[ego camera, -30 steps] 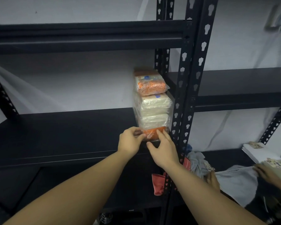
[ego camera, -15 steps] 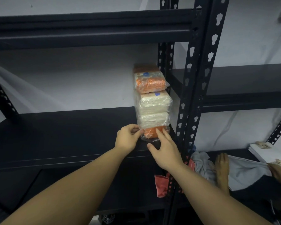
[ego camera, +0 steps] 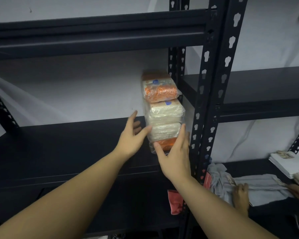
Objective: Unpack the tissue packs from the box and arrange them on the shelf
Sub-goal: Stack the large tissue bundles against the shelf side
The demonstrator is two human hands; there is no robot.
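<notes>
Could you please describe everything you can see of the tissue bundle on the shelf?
The tissue bundle stands upright on the black shelf, at its right end beside the post. Clear plastic wraps stacked packs: orange at top and bottom, white between. The right hand rests against its lower front; the left hand, open, touches its left side.

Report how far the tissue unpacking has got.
Done: one wrapped bundle of tissue packs stands upright at the right end of the shelf. In hand: the right hand steadies its lower front; the left hand is open beside it. Left: the box is out of view, so remaining packs cannot be judged.
</notes>
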